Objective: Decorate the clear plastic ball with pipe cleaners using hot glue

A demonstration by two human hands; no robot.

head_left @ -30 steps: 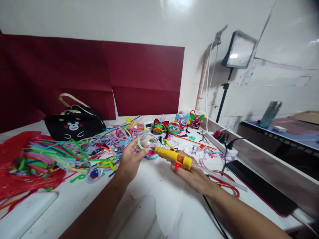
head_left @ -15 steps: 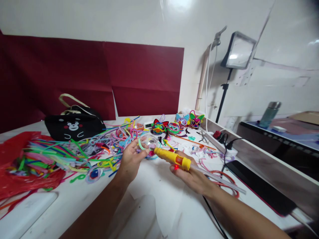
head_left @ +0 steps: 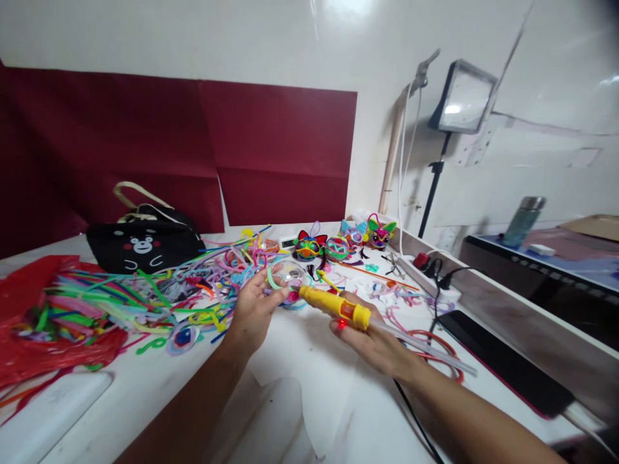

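Observation:
My left hand (head_left: pixel 254 309) is closed round a clear plastic ball (head_left: pixel 289 277) that has a green strip curved over it. My right hand (head_left: pixel 372 338) grips a yellow glue gun (head_left: pixel 336 307) with a red light on its body and a clear glue stick (head_left: pixel 425 348) trailing from its back end. The gun's tip touches the ball near my left fingertips. Both hands are above the white table (head_left: pixel 300 386).
A heap of coloured pipe cleaners (head_left: pixel 145 296) spreads over the table's left, partly on a red plastic bag (head_left: pixel 29 348). A black bear-face bag (head_left: pixel 142 245) stands behind. Several finished colourful cat-eared balls (head_left: pixel 338 245) sit at the back. A power strip (head_left: pixel 435 274) and black tablet (head_left: pixel 503 367) lie on the right.
The glue gun's tip has edged slightly left against the ball; both hands otherwise hold the same place.

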